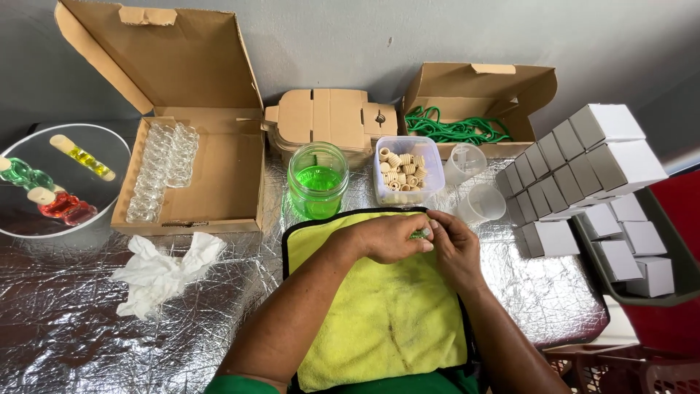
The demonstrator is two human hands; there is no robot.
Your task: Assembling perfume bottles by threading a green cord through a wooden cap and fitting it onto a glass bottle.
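**Both hands closed on a small green piece above the yellow cloth**

The table (65, 321) is wrapped in crinkled silver foil, and most of its far half is crowded. A yellow cloth (379, 321) lies at the near edge, and the open room for moving is over this cloth and on the bare foil to its left, around a crumpled white tissue (164, 270). Just beyond the cloth's far edge stand a jar of green liquid (318, 182), a clear tub of pale beads (405, 171) and two clear plastic cups (474, 182). White boxes (583, 160) are stacked near the right edge of the table.

A small green piece (418, 234) sits above the far part of the cloth, pinched between the two hands where their fingertips meet; most of it is hidden, so its shape cannot be told.

The left hand (390, 238) is curled nearly closed, knuckles up, fingertips on the piece. The right hand (452, 244) is bent inward at the wrist, its thumb and fingers closed on the same piece. Both forearms come in from the near edge and converge over the cloth.
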